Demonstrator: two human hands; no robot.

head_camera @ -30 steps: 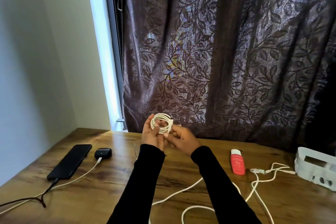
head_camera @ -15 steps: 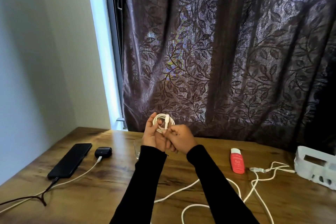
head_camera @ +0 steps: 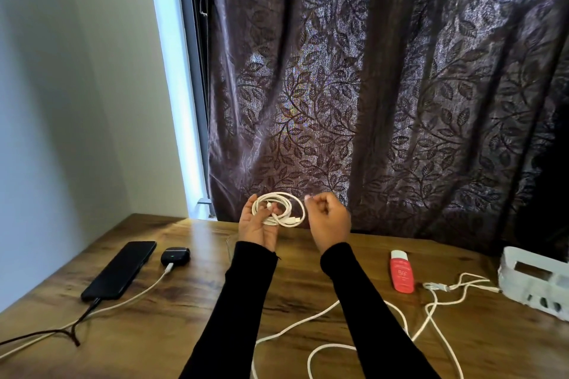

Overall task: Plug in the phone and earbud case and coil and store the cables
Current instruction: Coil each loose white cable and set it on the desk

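Observation:
My left hand [head_camera: 257,224] holds a coiled white cable [head_camera: 278,209] above the wooden desk [head_camera: 200,301]. My right hand [head_camera: 329,221] is just right of the coil, fingers curled, and seems to pinch a loop or end of that cable near its fingertips. A black phone [head_camera: 121,269] lies at the left with a dark cable plugged in. Beside it sits a black earbud case [head_camera: 175,256] with a white cable [head_camera: 135,292] plugged in. More loose white cable [head_camera: 363,329] trails over the desk on the right.
A red tube [head_camera: 401,275] lies right of my right arm. A white plastic organiser box [head_camera: 535,280] stands at the far right edge. A dark leaf-patterned curtain [head_camera: 369,101] hangs behind the desk, with a wall at the left.
My hands were pressed together around the coil. My right hand has now drawn away to the right, and the coil has spread wider in my left hand.

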